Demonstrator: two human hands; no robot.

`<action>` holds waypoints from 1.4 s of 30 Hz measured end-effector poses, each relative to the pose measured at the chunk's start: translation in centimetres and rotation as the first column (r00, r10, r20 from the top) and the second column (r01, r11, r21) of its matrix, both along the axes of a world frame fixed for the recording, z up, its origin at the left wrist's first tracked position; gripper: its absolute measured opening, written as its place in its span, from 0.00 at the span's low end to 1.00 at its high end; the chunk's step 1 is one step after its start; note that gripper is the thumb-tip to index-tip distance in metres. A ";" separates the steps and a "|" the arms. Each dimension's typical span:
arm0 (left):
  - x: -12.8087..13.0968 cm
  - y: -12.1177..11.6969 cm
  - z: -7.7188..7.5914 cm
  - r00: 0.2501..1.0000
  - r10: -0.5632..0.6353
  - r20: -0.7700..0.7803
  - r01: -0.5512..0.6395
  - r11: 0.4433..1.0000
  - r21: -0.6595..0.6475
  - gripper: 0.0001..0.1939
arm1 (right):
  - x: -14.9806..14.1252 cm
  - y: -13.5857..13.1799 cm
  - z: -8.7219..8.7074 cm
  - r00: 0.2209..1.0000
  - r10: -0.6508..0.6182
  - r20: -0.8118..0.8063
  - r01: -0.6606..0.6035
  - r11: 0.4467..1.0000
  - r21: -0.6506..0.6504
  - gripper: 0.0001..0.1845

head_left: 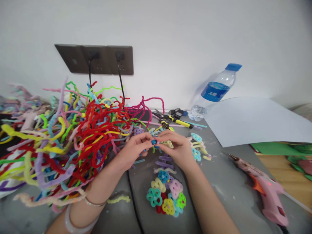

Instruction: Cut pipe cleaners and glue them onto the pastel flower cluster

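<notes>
My left hand (140,148) and my right hand (175,146) meet above the middle of the grey table, fingertips pinched together. Between them is a small pipe cleaner (167,144), pale yellow and fuzzy, partly hidden by the fingers. How each fingertip grips it is hard to see. Below the hands lies a cluster of looped pipe-cleaner flowers (168,206) in teal, yellow, pink, green and blue. Short purple pipe-cleaner pieces (165,161) rest just under my fingers. Right of my right hand are more bent pieces with light-blue loops (196,154).
A large tangled heap of pipe cleaners (97,126) fills the left side. Behind the hands lie yellow-black pliers (179,122). A water bottle (215,91) leans against the wall beside white paper (258,120). A pink glue gun (264,191) lies at right; a black cable (133,198) crosses the table.
</notes>
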State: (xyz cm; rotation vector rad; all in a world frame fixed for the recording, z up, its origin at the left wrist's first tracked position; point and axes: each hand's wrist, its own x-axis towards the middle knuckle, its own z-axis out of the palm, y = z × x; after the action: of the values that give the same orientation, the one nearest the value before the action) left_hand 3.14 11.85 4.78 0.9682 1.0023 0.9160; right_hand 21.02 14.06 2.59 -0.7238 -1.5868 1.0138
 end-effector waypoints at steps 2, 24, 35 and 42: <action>0.0 0.0 0.0 1.000 -0.004 -0.008 0.004 1.000 0.005 0.22 | 0.0 0.0 0.0 1.000 0.010 -0.012 -0.010 1.000 -0.010 0.11; -0.1 0.2 -0.4 0.996 -0.051 -0.079 0.058 0.994 0.089 0.23 | 0.5 0.3 -0.8 0.995 0.100 -0.021 -0.101 0.994 -0.039 0.07; -0.4 0.5 -0.7 0.986 0.039 -0.163 -0.010 0.985 0.175 0.19 | 0.6 0.3 -0.8 0.999 0.036 0.005 -0.036 0.999 -0.005 0.04; -0.9 1.0 -1.4 0.969 0.107 -0.224 -0.039 0.956 0.290 0.16 | 0.6 0.1 -0.5 0.998 -0.033 0.054 0.031 0.998 0.049 0.07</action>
State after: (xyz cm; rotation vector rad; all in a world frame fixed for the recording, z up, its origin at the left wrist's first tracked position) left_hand 2.27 12.80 3.41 1.3141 1.1341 1.0426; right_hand 21.58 14.19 2.04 -0.7467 -1.6363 0.9363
